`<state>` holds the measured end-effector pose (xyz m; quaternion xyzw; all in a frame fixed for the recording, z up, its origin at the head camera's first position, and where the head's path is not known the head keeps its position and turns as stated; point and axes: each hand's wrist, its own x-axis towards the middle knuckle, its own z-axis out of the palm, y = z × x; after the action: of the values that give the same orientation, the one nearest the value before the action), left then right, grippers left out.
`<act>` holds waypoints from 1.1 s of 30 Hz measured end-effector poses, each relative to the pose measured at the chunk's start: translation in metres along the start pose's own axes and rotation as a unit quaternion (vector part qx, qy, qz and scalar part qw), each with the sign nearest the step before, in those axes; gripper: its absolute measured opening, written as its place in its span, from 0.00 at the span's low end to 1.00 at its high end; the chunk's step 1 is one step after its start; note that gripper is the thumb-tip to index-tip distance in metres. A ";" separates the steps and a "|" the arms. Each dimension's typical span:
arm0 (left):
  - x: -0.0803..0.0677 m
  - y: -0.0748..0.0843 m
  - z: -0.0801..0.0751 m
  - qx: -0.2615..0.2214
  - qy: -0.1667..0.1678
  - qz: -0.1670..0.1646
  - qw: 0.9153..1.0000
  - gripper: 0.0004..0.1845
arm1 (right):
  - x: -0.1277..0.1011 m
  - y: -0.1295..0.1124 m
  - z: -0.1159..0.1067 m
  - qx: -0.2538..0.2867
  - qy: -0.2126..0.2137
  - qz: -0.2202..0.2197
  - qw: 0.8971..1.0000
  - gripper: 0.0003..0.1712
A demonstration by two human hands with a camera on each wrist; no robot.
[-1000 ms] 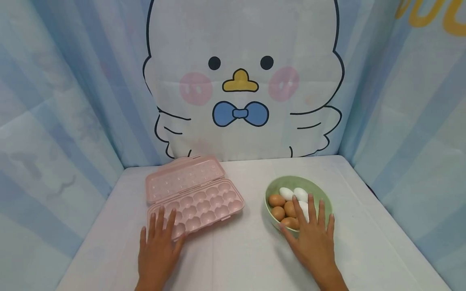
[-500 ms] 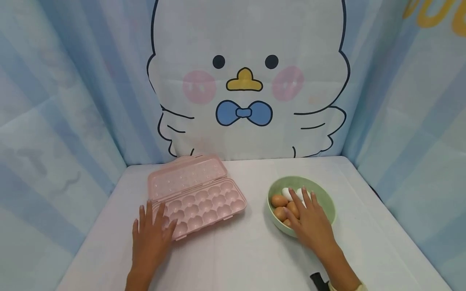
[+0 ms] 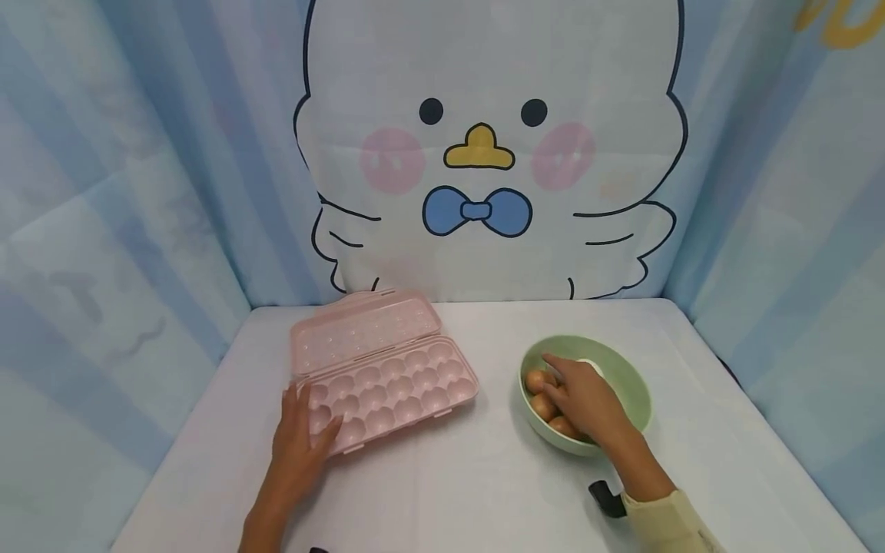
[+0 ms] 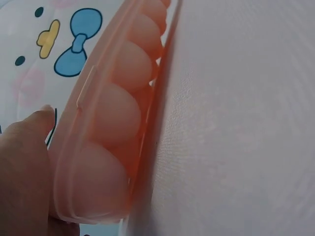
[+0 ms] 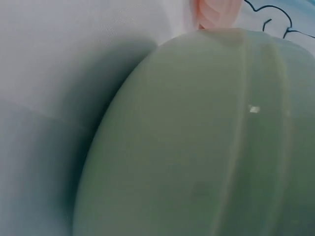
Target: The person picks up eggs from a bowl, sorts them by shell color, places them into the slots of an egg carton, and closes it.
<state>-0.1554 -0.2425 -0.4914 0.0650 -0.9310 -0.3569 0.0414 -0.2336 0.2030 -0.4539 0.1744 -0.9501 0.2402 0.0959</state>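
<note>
Fingers (image 3: 561,374) among eggs (image 3: 541,393) in bowl (image 3: 632,384)

No readable text shows; yellow shapes on the backdrop (image 3: 840,23) top right are cut off.

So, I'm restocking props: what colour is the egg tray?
Pale pink egg tray, clearest in the head view.

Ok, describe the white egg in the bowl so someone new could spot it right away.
Start at the big duck backdrop and drop to the white table. On its right side sits a green bowl, with the right hand reaching in. The white egg peeks out behind the hand; the other visible eggs are brown.
</note>
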 end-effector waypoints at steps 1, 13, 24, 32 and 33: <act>0.000 0.000 0.000 -0.005 -0.001 -0.005 1.000 0.49 | 0.002 0.000 0.001 -0.006 -0.002 -0.002 1.000 0.25; 0.003 -0.008 0.007 -0.057 0.011 0.000 0.998 0.55 | 0.016 -0.002 0.001 -0.051 -0.045 -0.020 0.997 0.14; 0.004 -0.014 0.011 -0.079 0.020 -0.007 0.997 0.55 | 0.025 -0.003 0.011 -0.085 -0.105 -0.019 0.991 0.13; 0.004 -0.015 0.010 -0.064 0.023 -0.008 0.998 0.52 | 0.024 -0.003 0.018 -0.024 -0.084 -0.006 0.996 0.16; 0.004 -0.015 0.010 -0.064 0.024 -0.007 0.998 0.52 | 0.024 -0.003 0.018 -0.009 -0.078 0.001 0.997 0.18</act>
<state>-0.1597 -0.2477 -0.5088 0.0775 -0.9045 -0.4143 0.0650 -0.2562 0.1856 -0.4617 0.1907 -0.9570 0.2175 0.0225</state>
